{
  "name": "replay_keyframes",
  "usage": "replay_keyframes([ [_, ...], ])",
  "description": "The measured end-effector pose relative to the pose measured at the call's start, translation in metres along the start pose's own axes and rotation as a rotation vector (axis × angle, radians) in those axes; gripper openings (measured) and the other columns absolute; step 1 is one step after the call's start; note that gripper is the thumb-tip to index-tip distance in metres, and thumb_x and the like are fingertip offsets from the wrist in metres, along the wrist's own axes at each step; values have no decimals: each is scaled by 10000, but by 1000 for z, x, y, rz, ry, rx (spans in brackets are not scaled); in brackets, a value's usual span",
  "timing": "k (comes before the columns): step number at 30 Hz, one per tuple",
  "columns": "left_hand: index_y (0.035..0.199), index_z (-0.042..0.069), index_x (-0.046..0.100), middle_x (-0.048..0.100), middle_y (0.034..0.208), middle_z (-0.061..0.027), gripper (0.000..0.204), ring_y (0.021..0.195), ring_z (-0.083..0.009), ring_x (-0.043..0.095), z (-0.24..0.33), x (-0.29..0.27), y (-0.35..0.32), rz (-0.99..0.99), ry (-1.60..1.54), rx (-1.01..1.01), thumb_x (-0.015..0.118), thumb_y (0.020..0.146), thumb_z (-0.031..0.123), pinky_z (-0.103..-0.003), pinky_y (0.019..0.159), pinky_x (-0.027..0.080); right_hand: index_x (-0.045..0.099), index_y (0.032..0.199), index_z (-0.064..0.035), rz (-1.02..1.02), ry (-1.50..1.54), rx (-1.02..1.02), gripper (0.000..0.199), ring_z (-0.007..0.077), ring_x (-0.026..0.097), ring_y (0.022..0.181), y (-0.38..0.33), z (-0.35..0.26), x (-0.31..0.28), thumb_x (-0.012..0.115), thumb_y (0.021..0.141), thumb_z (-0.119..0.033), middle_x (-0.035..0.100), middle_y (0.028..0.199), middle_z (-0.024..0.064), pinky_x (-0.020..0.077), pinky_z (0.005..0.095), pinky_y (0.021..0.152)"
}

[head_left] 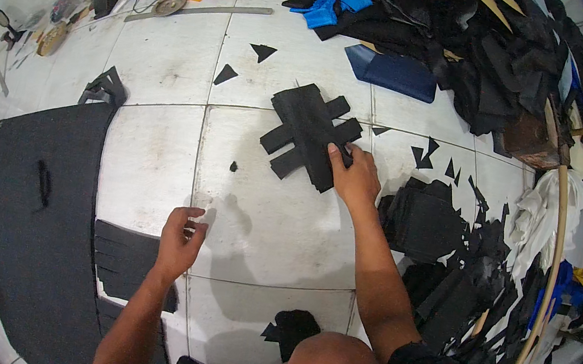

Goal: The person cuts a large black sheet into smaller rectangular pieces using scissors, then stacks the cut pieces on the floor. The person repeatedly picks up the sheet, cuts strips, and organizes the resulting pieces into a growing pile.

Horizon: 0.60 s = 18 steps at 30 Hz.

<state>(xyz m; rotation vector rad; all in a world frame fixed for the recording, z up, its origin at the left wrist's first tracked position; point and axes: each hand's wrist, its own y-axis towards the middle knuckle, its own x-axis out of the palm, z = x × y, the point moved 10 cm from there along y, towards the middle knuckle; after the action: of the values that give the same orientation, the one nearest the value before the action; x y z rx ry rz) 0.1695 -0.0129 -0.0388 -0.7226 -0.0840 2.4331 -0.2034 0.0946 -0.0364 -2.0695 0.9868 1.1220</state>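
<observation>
Crossed stack of black cut pieces [308,135] on the white tiled floor [157,161] — right hand [355,177] pinching its near edge, left hand [179,240] loosely curled, empty — uncut dark sheet [34,217] beside the left hand, offcut heap [448,252] right.

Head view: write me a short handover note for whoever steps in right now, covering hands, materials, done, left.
Right hand: fingertips pressed on the crossed stack of black strips on the white tiled floor.
Left hand: empty, fingers curled, hovering over bare tile beside the cut black sheet.
Large dark sheet lies left; black offcuts pile right.
Done: several strips cut and stacked.
Left: sheet material apparently remains uncut.
</observation>
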Motion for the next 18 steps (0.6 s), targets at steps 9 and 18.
replay_keyframes([
  [9, 1140, 43, 595, 569, 1133, -156, 293, 1018, -333, 604, 18, -105, -77, -235, 697, 233, 632, 850, 51, -400, 868, 513, 611, 996, -49, 192, 126, -103, 377, 335, 625, 956, -11, 2, 7, 579, 927, -419, 662, 991, 163, 453, 469, 843],
  [18, 1085, 12, 606, 565, 1077, -162, 251, 1019, -335, 598, -92, -228, -165, 58, 626, -229, 639, 839, 47, -413, 853, 498, 646, 1135, -53, 115, 308, -56, 507, 365, 640, 974, 6, 29, 35, 628, 876, -488, 672, 1036, 195, 483, 455, 872],
])
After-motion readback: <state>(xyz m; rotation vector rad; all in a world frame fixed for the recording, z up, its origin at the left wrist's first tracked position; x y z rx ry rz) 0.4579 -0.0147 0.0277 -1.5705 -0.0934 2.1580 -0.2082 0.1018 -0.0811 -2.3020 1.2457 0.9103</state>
